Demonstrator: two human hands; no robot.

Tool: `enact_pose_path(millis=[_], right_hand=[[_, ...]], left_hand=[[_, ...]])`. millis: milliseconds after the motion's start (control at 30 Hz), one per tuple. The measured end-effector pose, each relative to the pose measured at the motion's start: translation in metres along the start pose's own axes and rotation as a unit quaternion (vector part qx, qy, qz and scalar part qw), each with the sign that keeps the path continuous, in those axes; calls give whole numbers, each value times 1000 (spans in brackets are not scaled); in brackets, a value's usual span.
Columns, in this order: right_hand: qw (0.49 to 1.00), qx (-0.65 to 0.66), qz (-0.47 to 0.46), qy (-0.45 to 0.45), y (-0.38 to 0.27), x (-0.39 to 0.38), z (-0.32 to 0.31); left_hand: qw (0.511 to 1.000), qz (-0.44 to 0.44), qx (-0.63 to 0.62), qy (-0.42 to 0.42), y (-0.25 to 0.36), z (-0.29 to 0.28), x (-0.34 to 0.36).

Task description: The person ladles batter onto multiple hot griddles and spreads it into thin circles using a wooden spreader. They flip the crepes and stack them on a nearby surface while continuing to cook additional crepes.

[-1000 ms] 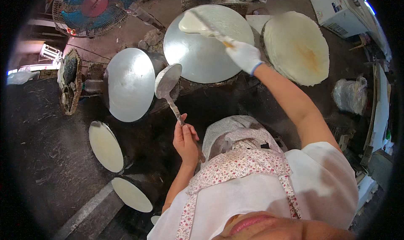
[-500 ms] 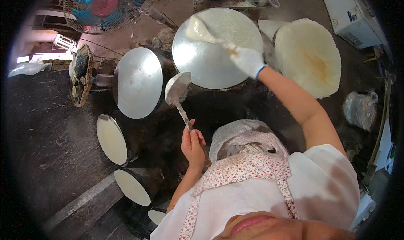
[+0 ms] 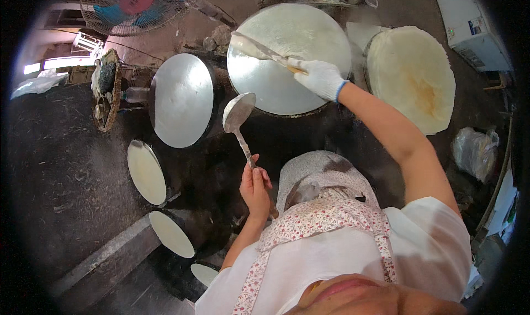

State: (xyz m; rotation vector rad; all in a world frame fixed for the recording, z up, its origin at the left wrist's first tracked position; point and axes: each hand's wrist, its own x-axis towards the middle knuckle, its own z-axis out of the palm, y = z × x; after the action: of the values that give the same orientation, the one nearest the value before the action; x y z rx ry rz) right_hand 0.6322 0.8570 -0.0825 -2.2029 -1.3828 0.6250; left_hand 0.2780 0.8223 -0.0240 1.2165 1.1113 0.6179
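A glowing white strip (image 3: 70, 61) is burning out at upper left; glare is whitening the left side of the large round silvery metal plate (image 3: 270, 88). The dark floor (image 3: 72, 166) is staying dim; fisheye edges are curving into black.

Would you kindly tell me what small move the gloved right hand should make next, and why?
Probably a light sweep of the flat spreader toward the near edge of the large round plate: the gloved right hand holds it with pale batter along its blade, and the plate's near part looks bare and shiny.
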Motion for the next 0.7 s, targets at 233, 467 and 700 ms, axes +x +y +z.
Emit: enact_pose_path(millis=[233,467,700], right_hand=[[997,-2,67,31,33,22,-26],[999,19,-14,-48,11,-3,-33],[993,14,-29,-111,15,5,-20]], left_hand=[[1000,-7,3,2,-1,-2,6],[999,-30,-11,19,0,-4,6],[998,-45,18,43,-12,-14,7]])
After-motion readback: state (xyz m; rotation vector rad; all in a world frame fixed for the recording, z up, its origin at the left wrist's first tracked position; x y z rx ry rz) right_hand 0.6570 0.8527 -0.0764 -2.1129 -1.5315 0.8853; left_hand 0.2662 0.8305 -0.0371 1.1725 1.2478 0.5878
